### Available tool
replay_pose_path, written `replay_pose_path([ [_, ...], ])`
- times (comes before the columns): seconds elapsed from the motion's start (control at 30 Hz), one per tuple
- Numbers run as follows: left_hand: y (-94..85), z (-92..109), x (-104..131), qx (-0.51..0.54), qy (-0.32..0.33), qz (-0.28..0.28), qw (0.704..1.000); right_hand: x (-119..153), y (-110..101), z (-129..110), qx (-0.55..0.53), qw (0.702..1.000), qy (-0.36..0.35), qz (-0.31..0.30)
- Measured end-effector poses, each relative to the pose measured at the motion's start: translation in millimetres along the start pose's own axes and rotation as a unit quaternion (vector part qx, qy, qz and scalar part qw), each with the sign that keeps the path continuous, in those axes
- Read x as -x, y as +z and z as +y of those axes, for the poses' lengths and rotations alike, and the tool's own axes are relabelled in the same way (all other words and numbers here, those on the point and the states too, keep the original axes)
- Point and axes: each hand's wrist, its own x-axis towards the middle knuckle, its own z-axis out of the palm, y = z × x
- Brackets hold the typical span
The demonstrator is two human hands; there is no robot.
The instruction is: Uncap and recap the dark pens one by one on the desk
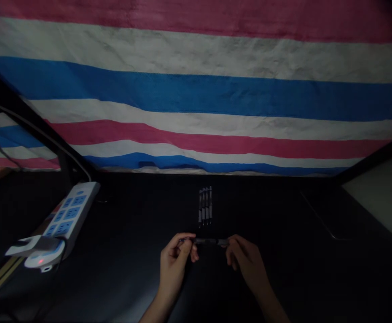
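Note:
A dark pen with grey parts [207,241] lies level between my two hands, above the black table. My left hand [177,255] is closed on one end, thumb and fingers pinching it, and a tip pokes out past the fingers on the left. At the other end, my right hand [245,255] pinches the pen between thumb and fingertips. Just beyond my hands, several similar pens [205,206] rest side by side on the table, pointing away from me.
At the left stands a white power strip [78,215] with blue sockets, a lit red light and a plugged-in adapter [34,246]. A dark flat panel [327,215] lies at the right. Striped red, white and blue sheeting [196,94] hangs behind the black table [132,269].

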Motion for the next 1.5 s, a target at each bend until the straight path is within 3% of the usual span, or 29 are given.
replay_pose_path([
  [0.5,-1.8,2.8,1.7,-0.017,-0.002,0.029,0.999,4.5,0.0,1.1,0.047,0.996,-0.049,0.05],
  [0.9,-0.9,1.0,1.6,0.018,-0.022,0.068,0.997,6.0,-0.2,1.9,0.095,0.98,-0.148,0.093],
  [1.03,-0.1,1.1,0.3,0.025,-0.031,0.067,0.997,4.3,1.4,0.8,0.077,0.987,-0.108,0.09],
  [1.23,-0.5,3.7,-1.8,0.031,-0.037,0.066,0.997,3.0,-1.2,2.9,0.0,0.999,-0.04,0.024],
  [1.5,-2.5,0.1,-2.2,0.034,-0.032,0.045,0.998,3.1,-2.4,-4.7,-0.017,0.999,-0.029,0.004],
])
